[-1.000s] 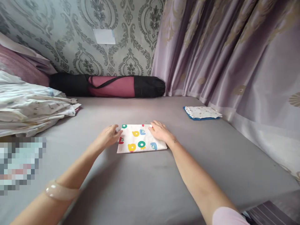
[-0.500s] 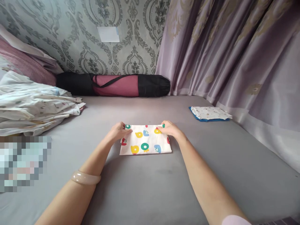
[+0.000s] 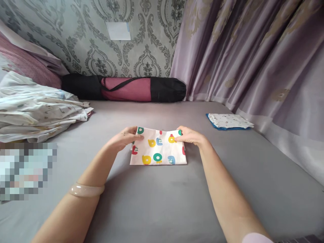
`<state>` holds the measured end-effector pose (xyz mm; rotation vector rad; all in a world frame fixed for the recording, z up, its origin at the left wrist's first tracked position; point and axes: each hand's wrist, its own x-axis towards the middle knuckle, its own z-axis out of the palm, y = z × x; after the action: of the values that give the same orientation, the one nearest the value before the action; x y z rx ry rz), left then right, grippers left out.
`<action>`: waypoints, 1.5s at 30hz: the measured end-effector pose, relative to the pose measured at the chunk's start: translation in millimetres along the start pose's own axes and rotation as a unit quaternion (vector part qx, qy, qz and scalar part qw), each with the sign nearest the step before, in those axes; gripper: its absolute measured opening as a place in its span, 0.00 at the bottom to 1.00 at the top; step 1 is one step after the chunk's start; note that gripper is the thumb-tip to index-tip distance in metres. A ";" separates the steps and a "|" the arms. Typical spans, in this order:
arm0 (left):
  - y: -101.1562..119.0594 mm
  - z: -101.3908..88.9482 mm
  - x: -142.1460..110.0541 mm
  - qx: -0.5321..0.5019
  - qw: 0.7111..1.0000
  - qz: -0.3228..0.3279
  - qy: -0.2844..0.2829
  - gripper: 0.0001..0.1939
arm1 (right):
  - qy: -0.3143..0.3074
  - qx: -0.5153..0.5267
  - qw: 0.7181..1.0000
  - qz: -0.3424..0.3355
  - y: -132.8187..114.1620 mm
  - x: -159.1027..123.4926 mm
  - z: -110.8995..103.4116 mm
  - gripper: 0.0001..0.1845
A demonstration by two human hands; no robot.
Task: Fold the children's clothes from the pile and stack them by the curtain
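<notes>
A folded white cloth [image 3: 164, 150] printed with red, yellow, green and blue letter-like shapes lies in front of me on a grey sheet [image 3: 162, 202]. My left hand [image 3: 126, 137] pinches its far left corner, thumb on top and fingers behind. At the far right corner, my right hand [image 3: 191, 135] grips the cloth in the same way. The far edge is lifted a little and sags between the hands, while the near edge rests on the sheet. Fingers of both hands are partly hidden behind the fabric.
Right of the cloth lies a small folded stack [image 3: 229, 121], white print over blue. Loose white printed fabric [image 3: 37, 104] is heaped at the left. Along the wall rests a black and pink roll bag [image 3: 126, 89]. Purple curtains [image 3: 227, 50] hang at right. A blurred patch covers something at lower left.
Both hands have raised the far edge of the cloth slightly off the sheet, and it now dips in the middle. The camera view has shifted a little.
</notes>
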<state>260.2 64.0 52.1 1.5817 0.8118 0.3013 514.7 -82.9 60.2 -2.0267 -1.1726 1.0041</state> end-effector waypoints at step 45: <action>-55.1 53.5 18.2 0.526 0.828 0.168 0.099 0.27 | 0.106 -0.337 0.917 -0.186 -5.4 2.0 114.2 0.34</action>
<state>288.5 34.1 -15.1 2.7933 0.9091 0.2830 418.0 -65.8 1.6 -2.1933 -1.8635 0.1807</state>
